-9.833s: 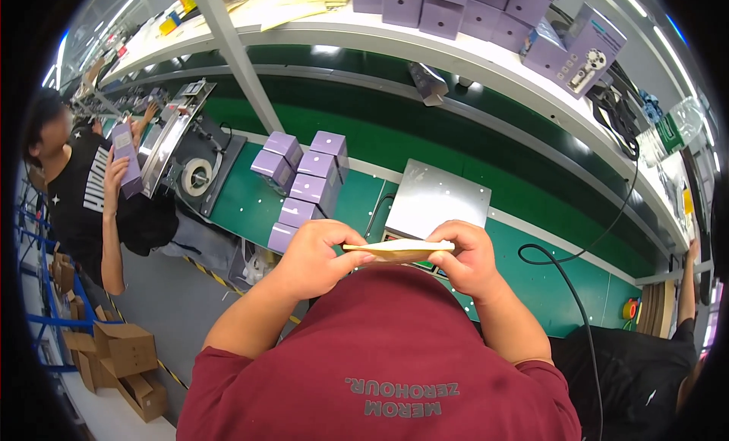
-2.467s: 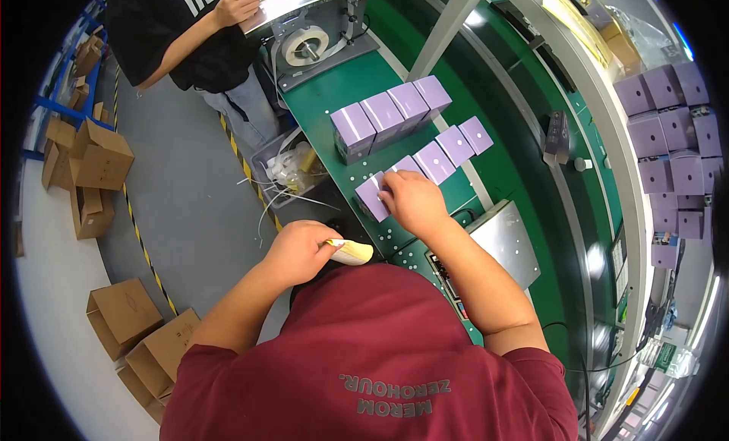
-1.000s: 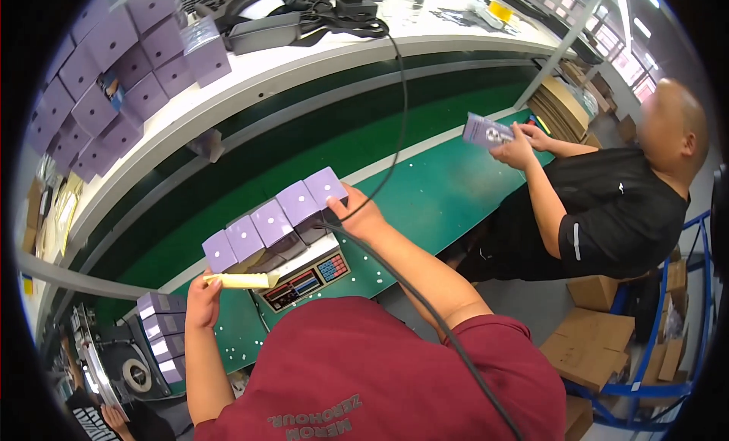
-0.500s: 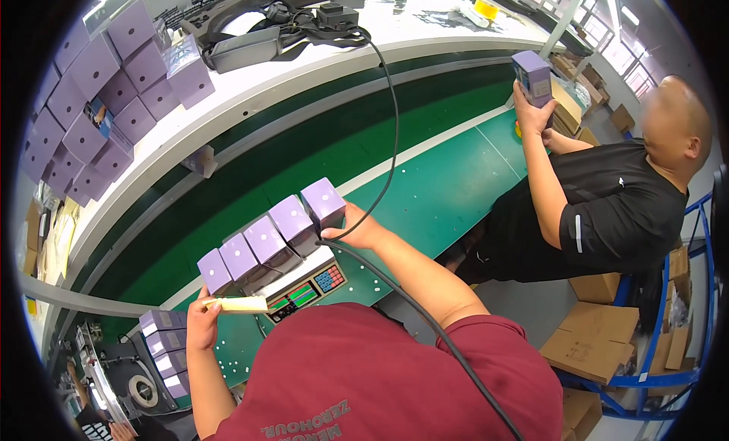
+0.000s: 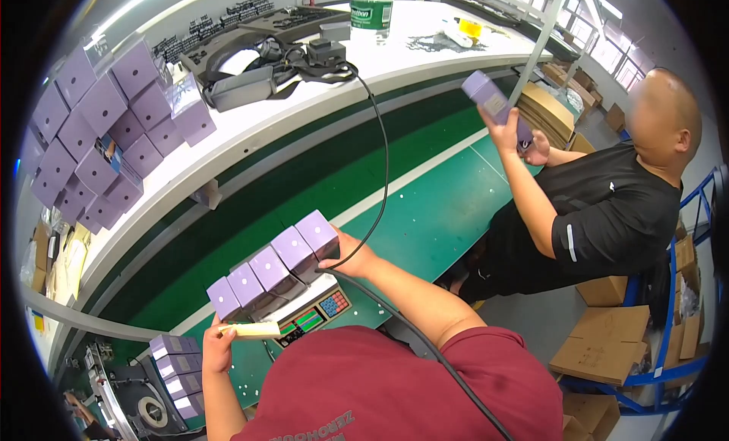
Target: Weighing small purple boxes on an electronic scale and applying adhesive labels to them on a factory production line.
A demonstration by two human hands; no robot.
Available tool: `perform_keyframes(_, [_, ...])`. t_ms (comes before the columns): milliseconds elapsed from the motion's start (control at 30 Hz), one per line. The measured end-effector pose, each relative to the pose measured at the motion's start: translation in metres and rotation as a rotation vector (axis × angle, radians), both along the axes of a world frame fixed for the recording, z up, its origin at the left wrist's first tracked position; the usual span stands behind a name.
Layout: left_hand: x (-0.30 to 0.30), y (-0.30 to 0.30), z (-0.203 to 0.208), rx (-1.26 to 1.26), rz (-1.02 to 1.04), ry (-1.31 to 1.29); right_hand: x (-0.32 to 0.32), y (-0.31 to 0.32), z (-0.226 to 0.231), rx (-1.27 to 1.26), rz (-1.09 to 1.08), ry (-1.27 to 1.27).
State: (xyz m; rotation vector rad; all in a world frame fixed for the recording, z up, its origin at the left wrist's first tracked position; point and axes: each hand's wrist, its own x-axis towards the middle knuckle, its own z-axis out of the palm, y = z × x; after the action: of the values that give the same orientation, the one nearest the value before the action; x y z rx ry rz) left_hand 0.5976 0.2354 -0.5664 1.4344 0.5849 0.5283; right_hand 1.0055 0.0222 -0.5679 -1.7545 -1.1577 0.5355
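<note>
A row of several purple boxes (image 5: 267, 266) stands side by side on a weighing scale (image 5: 312, 317) with a keypad and a lit green display. My right hand (image 5: 351, 256) grips the right end box (image 5: 316, 232), its fingers partly hidden behind the box. At the row's left end, my left hand (image 5: 217, 348) is closed on a thin pale-yellow pad (image 5: 254, 331), pinched under the thumb. Its raised finger reaches the left end box (image 5: 222, 296). A black cable (image 5: 387, 168) hangs in front of my right hand and runs over my right arm.
More purple boxes (image 5: 176, 365) stand left of me on the green conveyor table (image 5: 425, 190). A big stack of them (image 5: 102, 107) fills the white shelf's left end. At right a co-worker (image 5: 607, 198) holds another purple box (image 5: 486, 92). Cartons (image 5: 600, 342) lie behind.
The right end box, earlier set a little apart, now sits flush with the row. My view has shifted slightly. The co-worker's box has tilted, and one of their hands has come off it.
</note>
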Motion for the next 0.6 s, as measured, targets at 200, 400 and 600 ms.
perform_keyframes(200, [-0.021, 0.004, -0.021, 0.026, -0.004, 0.108, 0.005, 0.000, -0.021, 0.154, 0.065, -0.002])
perform_keyframes(400, [-0.020, 0.001, -0.020, 0.076, 0.046, 0.217, 0.014, 0.000, -0.012, 0.074, 0.182, 0.053])
perform_keyframes(600, [-0.015, -0.009, -0.011, 0.106, 0.124, 0.163, 0.014, 0.002, -0.008, 0.180, 0.163, 0.047])
